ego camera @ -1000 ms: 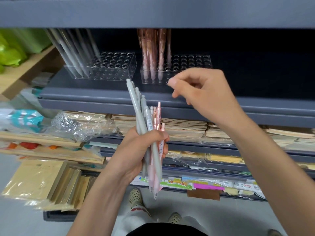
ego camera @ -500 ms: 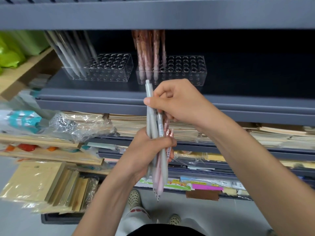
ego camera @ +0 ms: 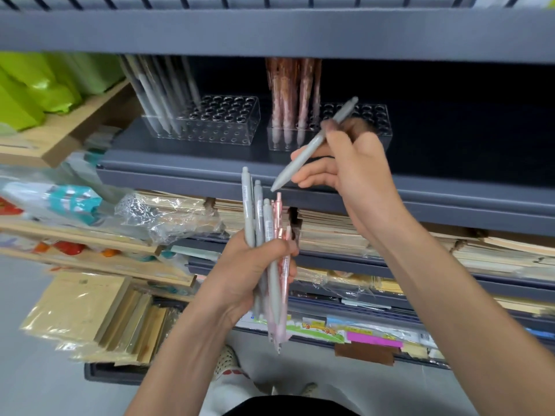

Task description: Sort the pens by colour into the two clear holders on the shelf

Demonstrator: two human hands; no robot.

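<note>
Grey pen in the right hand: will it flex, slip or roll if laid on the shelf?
Probably stiff: the grey pen looks straight though the right hand pinches only its middle. Its round barrel could roll on the flat shelf. Likely light: fingers alone carry it.

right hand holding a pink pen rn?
No, the right hand pinches one grey pen; the pink pens are in the bundle the left hand grips.

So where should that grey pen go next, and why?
Probably left, into a free hole of the left holder: the right hand holds a grey pen, grey pens stand there, and the right holder has pink ones.
</note>
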